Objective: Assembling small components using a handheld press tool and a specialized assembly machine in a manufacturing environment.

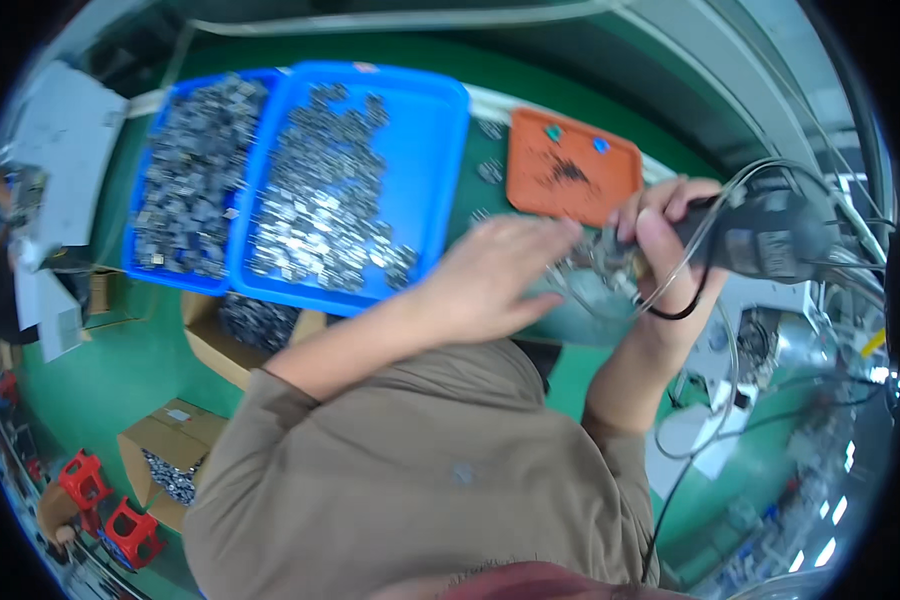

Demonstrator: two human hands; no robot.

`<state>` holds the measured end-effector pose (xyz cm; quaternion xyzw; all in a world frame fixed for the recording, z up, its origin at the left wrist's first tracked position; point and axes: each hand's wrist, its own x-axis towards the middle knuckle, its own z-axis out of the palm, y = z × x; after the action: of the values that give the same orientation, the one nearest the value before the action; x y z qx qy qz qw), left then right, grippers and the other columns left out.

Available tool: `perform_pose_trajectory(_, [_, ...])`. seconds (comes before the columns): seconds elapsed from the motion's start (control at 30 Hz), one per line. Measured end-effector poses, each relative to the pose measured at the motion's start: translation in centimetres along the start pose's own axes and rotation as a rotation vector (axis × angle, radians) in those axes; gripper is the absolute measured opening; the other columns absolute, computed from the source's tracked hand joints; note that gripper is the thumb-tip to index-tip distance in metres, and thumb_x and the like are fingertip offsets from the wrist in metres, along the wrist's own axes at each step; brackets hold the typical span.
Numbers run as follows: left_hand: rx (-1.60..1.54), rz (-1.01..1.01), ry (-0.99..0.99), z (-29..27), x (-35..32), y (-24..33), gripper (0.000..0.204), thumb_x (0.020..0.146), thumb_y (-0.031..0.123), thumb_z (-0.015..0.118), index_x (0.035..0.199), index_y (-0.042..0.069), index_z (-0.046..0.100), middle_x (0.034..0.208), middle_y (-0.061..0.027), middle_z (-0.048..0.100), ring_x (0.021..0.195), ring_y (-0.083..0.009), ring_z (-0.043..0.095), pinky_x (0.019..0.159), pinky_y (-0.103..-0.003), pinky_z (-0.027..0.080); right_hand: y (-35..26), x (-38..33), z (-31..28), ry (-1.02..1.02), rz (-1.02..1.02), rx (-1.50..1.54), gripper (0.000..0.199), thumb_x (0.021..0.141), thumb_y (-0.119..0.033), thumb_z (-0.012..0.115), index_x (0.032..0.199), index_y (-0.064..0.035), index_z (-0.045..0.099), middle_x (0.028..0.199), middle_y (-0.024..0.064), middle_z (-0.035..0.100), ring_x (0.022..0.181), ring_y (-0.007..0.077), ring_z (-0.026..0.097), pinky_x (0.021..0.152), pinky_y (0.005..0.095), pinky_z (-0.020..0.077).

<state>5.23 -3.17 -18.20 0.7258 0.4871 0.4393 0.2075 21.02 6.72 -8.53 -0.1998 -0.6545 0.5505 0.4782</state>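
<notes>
Between left hand (pixel 490 280) and right hand (pixel 670 235), small metal part (pixel 598 262) blurred, indistinct.

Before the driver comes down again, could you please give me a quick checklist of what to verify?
1. Right hand grips driver: ok.
2. Left hand steadies the small part at the tip: ok.
3. Tip seated squarely on the part: cannot tell, fingers hide it.
4. Orange tray holds small dark pieces within reach: ok.
5. Blue trays stocked with metal parts: ok.
6. Cable clear of the wrist: not ok, it loops over it.
</notes>
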Motion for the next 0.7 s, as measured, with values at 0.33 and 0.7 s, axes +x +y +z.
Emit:
perform_pose_trajectory(0.33, [0.195,-0.094,-0.094,2.4,-1.1,-1.0,0.044,0.081,0.015,0.078,0.122,0.005,0.065,0.134,-0.0141,0.059,0.125,-0.0335,0.056,0.106,-0.046,0.045,-5.4,2.7,-8.1,-0.472,-0.204,0.255,0.039,0.104,-0.030,0.060,0.135,-0.0128,0.045,0.095,0.0078,0.056,0.077,0.0222,0.057,0.073,0.0409,0.0441])
perform_pose_trajectory(0.7, [0.352,-0.102,-0.047,6.8,-1.3,-2.6,0.036,0.077,0.005,0.074,0.112,0.004,0.071,0.123,-0.0089,0.067,0.116,-0.0269,0.061,0.097,-0.040,0.050,-4.0,3.1,-10.2,-0.399,-0.086,0.282,0.032,0.100,-0.029,0.065,0.128,-0.0150,0.058,0.084,-0.0001,0.053,0.076,0.0154,0.051,0.075,0.0340,0.0403])
